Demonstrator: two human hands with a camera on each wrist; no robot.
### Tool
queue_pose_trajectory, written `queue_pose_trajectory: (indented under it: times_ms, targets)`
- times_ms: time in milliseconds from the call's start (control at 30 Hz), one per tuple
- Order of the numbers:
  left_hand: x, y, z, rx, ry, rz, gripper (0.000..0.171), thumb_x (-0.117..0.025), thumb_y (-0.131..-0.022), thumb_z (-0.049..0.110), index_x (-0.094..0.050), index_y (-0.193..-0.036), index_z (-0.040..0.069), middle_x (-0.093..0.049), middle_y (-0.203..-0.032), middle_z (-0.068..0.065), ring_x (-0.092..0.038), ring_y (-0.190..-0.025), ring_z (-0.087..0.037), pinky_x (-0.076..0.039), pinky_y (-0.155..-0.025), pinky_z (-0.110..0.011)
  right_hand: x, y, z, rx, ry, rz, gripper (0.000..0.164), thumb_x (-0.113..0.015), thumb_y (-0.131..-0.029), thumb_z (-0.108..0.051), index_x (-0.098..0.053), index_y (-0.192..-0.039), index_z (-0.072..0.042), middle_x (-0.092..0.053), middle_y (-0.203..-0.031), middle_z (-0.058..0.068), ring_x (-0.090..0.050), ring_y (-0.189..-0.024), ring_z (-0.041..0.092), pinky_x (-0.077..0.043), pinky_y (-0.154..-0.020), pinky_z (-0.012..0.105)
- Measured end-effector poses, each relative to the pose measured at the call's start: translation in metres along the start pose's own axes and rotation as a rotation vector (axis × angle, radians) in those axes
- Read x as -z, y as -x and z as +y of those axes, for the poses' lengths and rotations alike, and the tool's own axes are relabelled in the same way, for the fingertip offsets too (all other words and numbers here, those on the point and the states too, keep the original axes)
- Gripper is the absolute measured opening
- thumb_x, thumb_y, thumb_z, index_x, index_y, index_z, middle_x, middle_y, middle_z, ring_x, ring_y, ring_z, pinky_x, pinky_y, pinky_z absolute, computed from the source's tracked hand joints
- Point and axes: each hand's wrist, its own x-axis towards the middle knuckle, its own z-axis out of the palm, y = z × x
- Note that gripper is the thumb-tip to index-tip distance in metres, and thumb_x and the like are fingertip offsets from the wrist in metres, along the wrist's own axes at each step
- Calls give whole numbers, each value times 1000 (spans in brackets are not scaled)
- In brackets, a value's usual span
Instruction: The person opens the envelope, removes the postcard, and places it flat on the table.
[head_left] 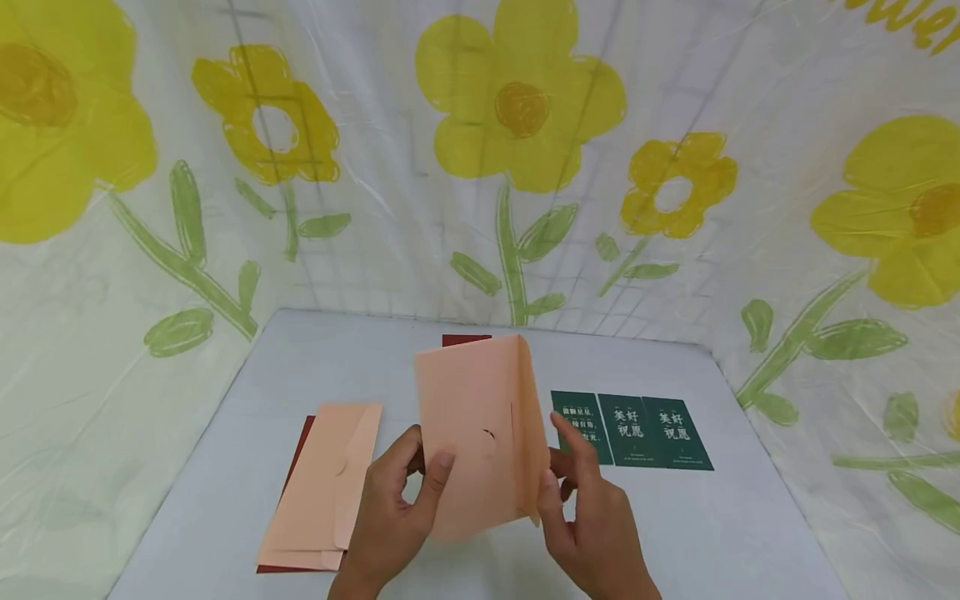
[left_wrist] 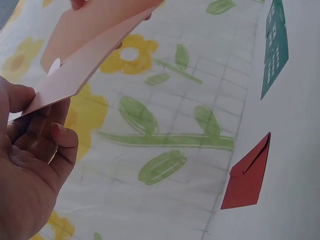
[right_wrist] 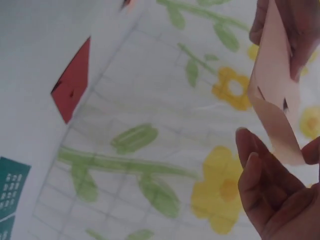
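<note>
A pale pink paper envelope (head_left: 468, 417) is held up above the table, its flap (head_left: 531, 442) lifted partway on the right side. The left hand (head_left: 397, 508) grips the envelope's left edge, thumb on the near face and fingers behind. At the flap's lower edge, the right hand (head_left: 596, 521) pinches the paper with its thumb, while its index finger stands extended. A slit and a small curved cut show in the envelope's front. In the right wrist view, the flap bends away from the envelope body (right_wrist: 275, 65). Nothing can be seen inside the envelope.
Several pink envelopes (head_left: 322, 483) lie stacked at the left, with red paper (head_left: 303, 442) under them. A red envelope (left_wrist: 247, 177) lies at the back, partly hidden in the head view. Three green printed cards (head_left: 630, 429) lie in a row at the right. A flowered curtain (head_left: 375, 250) surrounds the table.
</note>
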Motion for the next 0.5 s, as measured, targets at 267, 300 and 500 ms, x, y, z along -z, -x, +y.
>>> queue_pose_trajectory:
  times_ms: [267,300,500]
  targets:
    - [3,-1,2,11,43,-11,31,-59,-104,-6,-64,-128,14,-72,-104,0,-73,-86,-17,-59,-79,-28,8,-1,8,-1,41,106,62,-63,-98,-6,-36,-155,-7,-76,-98,-2,-66,-72,6,-53,-65,17]
    - [3,-1,2,15,48,-15,31,-59,-104,-5,-63,-128,14,-72,-105,0,-73,-87,-17,-59,-79,-29,8,-1,9,14,43,115,57,-62,-100,-8,-39,-152,-6,-75,-95,-3,-65,-72,6,-53,-65,17]
    - [2,-1,2,3,45,-20,31,-58,-104,-8,-64,-126,14,-73,-107,0,-74,-90,-18,-59,-85,-29,7,0,12,50,16,144,32,-64,-100,-4,-58,-131,-4,-70,-92,-7,-60,-71,3,-54,-67,16]
